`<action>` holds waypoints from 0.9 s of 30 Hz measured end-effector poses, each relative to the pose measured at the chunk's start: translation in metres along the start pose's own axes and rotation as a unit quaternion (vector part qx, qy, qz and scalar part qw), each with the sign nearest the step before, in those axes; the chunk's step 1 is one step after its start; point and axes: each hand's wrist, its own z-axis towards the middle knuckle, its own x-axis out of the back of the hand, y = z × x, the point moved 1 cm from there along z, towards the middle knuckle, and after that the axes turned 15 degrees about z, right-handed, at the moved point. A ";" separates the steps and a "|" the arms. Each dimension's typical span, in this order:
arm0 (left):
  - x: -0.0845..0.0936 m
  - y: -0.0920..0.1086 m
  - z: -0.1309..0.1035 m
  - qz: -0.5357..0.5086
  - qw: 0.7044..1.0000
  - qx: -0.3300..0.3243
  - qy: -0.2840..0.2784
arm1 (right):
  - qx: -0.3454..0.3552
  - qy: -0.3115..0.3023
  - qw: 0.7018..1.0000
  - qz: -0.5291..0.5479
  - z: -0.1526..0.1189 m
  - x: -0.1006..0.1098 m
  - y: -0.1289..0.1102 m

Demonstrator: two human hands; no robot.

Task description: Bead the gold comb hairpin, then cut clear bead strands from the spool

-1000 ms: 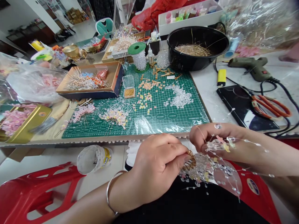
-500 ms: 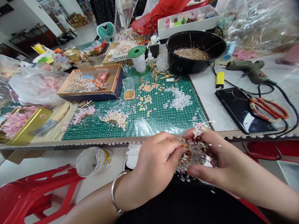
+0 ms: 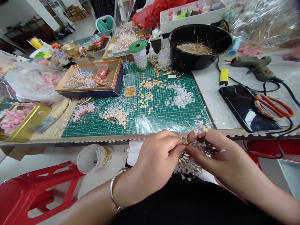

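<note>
In front of my lap, my left hand (image 3: 159, 159) pinches the gold wire part of a beaded hair ornament (image 3: 191, 167) between thumb and forefinger. My right hand (image 3: 215, 153) closes thumb and forefinger on the same gold part, close to the left fingertips. Clear beads and pale pink flowers of the ornament hang below and show above the right forefinger. Part of it is hidden behind the fingers. Beyond my hands, the green cutting mat (image 3: 161, 125) bears loose clear beads (image 3: 181, 96), small yellow and pink pieces (image 3: 145, 100) and a beaded flower spray (image 3: 114, 116).
A black bowl (image 3: 199, 64) of straw-like strands stands behind the mat. On the right lie a glue gun (image 3: 255, 67), orange-handled pliers (image 3: 273, 106) and a black tablet-like slab (image 3: 246, 115). A box (image 3: 91, 90) of beaded stems and a bead spool (image 3: 140, 59) are farther back.
My right thumb and forefinger have drawn together onto the gold part beside my left fingertips. The beaded strands now hang lower, under my right hand. The view has shifted slightly.
</note>
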 end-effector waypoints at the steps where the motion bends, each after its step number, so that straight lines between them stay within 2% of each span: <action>1: 0.001 -0.001 0.000 0.001 1.000 0.006 -0.019 | -0.004 -0.002 1.000 -0.008 0.001 0.001 0.001; 6: 0.003 -0.007 0.000 -0.015 0.994 0.031 -0.104 | -0.019 -0.038 0.999 0.001 0.000 0.003 0.009; 12: 0.007 -0.013 0.003 -0.068 0.976 0.070 -0.194 | 0.021 -0.061 0.998 -0.015 -0.006 0.001 0.017; 14: 0.010 -0.017 0.008 -0.106 0.962 0.067 -0.244 | 0.014 -0.079 0.997 -0.001 -0.005 0.003 0.018; 17: 0.012 -0.024 0.015 -0.203 0.922 0.047 -0.327 | -0.010 -0.109 0.994 0.022 -0.002 0.006 0.018; 19: 0.012 -0.027 0.021 -0.234 0.902 0.038 -0.361 | -0.011 -0.126 0.992 0.023 -0.002 0.008 0.018; 23: 0.013 -0.026 0.034 -0.120 0.920 0.025 -0.373 | 0.009 -0.126 0.992 0.016 -0.003 0.008 0.016; 27: 0.016 -0.017 0.039 -0.016 0.923 0.011 -0.384 | 0.053 -0.104 0.993 -0.018 -0.006 0.005 0.016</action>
